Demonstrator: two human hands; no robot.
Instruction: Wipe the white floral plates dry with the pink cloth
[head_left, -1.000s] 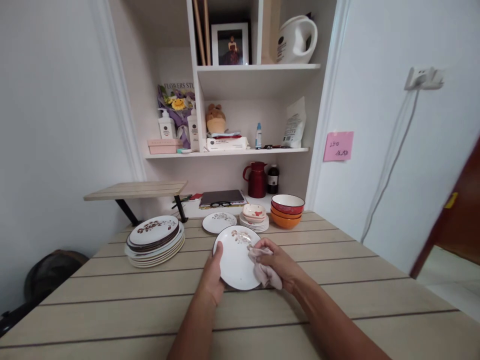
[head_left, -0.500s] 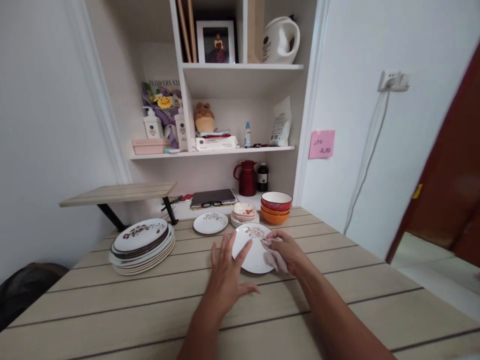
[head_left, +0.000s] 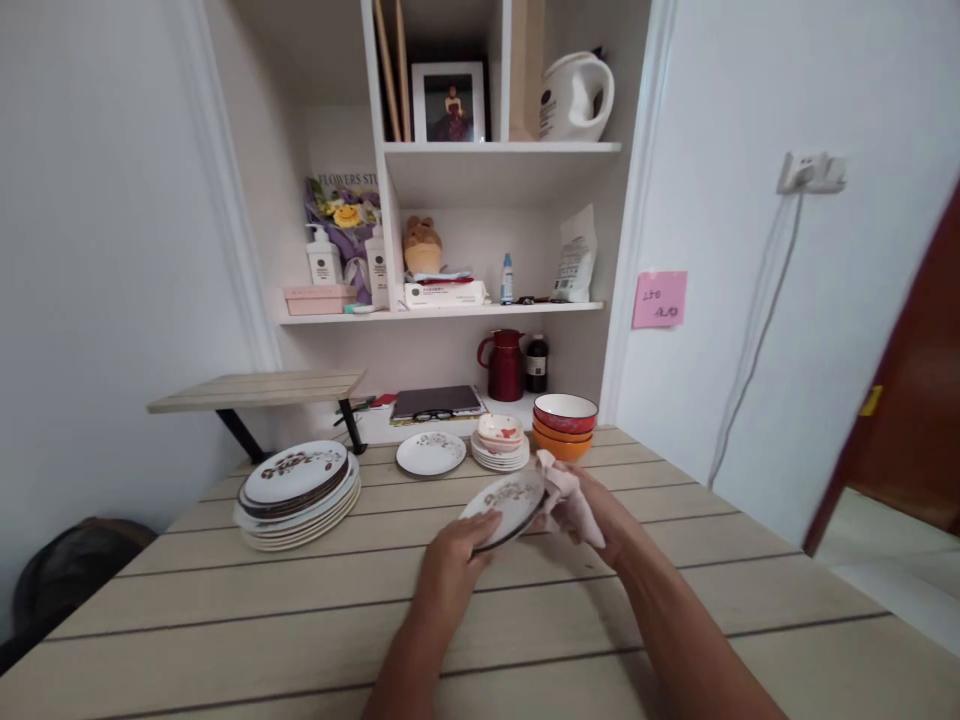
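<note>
A white plate (head_left: 501, 508) with a flower pattern and dark rim is tilted above the table in front of me. My left hand (head_left: 457, 545) grips its near left edge, thumb on top and fingers underneath. On the plate's right edge lies a pale pink cloth (head_left: 568, 500), held in my right hand (head_left: 596, 515); the cloth hides most of those fingers. Just beyond are another flowered plate (head_left: 431, 454) lying flat, a stack of small dishes (head_left: 501, 445), and stacked bowls (head_left: 564, 430), red above orange.
A tall stack of plates (head_left: 298, 495) stands at the left, by a small raised wooden shelf (head_left: 259, 390). Behind the dishes are a dark folder (head_left: 439, 402) with glasses and a red jug (head_left: 504, 366). White shelving (head_left: 495, 150) rises at the back.
My left hand has gone from spread over the plate to gripping its edge. The plate is now lifted and tilted, and the cloth in my right hand wraps its right rim.
</note>
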